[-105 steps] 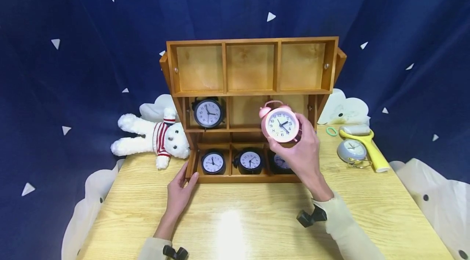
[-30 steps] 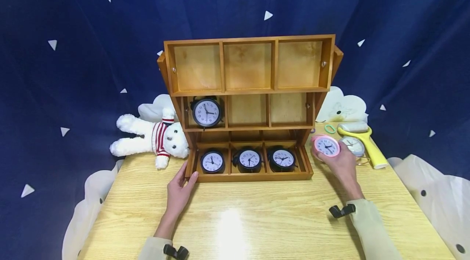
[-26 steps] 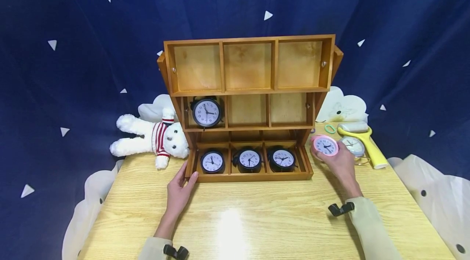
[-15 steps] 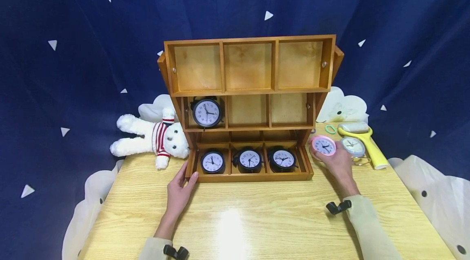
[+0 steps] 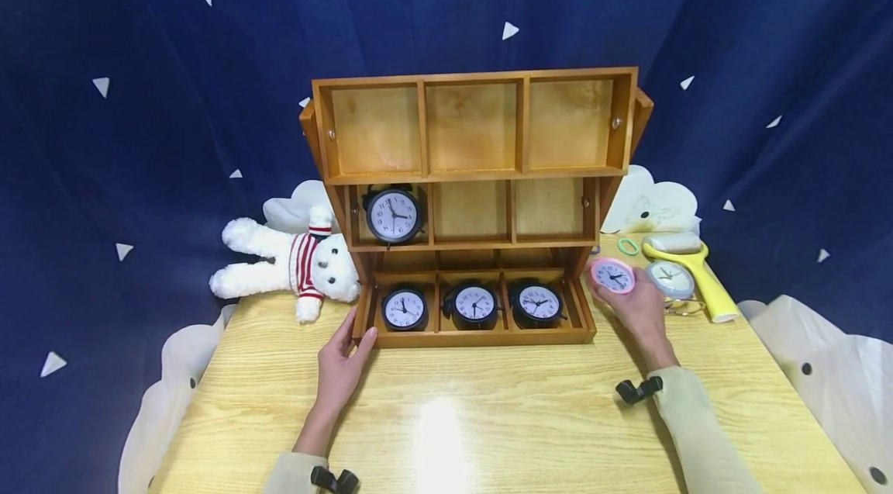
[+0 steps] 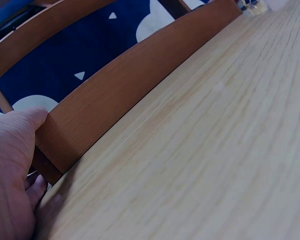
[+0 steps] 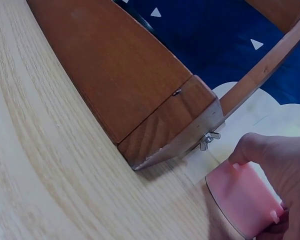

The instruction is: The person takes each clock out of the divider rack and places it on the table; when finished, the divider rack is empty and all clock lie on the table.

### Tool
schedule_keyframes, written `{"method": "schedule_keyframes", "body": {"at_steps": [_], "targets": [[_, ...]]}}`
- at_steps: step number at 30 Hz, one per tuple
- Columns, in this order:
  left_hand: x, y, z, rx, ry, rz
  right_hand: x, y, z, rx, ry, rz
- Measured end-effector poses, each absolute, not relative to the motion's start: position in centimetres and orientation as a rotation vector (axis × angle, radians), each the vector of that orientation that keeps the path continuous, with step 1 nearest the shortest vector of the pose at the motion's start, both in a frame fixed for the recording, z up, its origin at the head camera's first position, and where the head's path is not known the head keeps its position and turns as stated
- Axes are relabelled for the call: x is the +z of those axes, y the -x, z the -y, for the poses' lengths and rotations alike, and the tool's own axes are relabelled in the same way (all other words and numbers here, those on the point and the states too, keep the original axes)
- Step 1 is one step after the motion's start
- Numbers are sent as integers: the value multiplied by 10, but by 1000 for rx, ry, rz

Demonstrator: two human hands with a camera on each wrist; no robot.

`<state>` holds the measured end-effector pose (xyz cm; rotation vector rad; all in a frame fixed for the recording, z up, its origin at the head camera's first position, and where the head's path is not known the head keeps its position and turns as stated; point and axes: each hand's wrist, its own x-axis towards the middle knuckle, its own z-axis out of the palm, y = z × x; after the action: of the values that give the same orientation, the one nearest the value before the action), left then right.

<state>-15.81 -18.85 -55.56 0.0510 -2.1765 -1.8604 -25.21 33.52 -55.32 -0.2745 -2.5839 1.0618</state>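
At the right side of the wooden tiered shelf (image 5: 481,338), my right hand (image 5: 642,312) holds a pink alarm clock (image 5: 612,276) low over the table, its dial facing up. In the right wrist view, the clock's pink body (image 7: 242,195) is between thumb and fingers, very near the tabletop; contact is unclear. My left hand (image 5: 339,362) grips the shelf's lower left corner, thumb on the front board (image 6: 105,95). Black alarm clocks fill the bottom row: left (image 5: 405,309), middle (image 5: 475,303), right (image 5: 537,302). Another black alarm clock (image 5: 393,215) stands in the middle tier's left compartment.
A grey-blue clock (image 5: 670,279), a yellow-handled lint roller (image 5: 710,285) and a green ring (image 5: 628,247) lie right of the shelf. A white plush bear (image 5: 293,260) lies on the left. A wing nut (image 7: 207,140) sticks out of the shelf's right side.
My right hand has carried the pink alarm clock from before the middle tier down to the table right of the shelf, then slightly left. My left hand stays at the corner.
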Motion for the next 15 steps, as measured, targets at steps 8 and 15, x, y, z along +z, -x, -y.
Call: {"method": "schedule_keyframes", "body": {"at_steps": [8, 15], "targets": [[-553, 158, 189, -1854, -34, 2179, -556, 252, -332, 1027, 265, 2514], [-553, 157, 188, -1840, -52, 2202, -553, 247, -327, 1029, 277, 2466]]}}
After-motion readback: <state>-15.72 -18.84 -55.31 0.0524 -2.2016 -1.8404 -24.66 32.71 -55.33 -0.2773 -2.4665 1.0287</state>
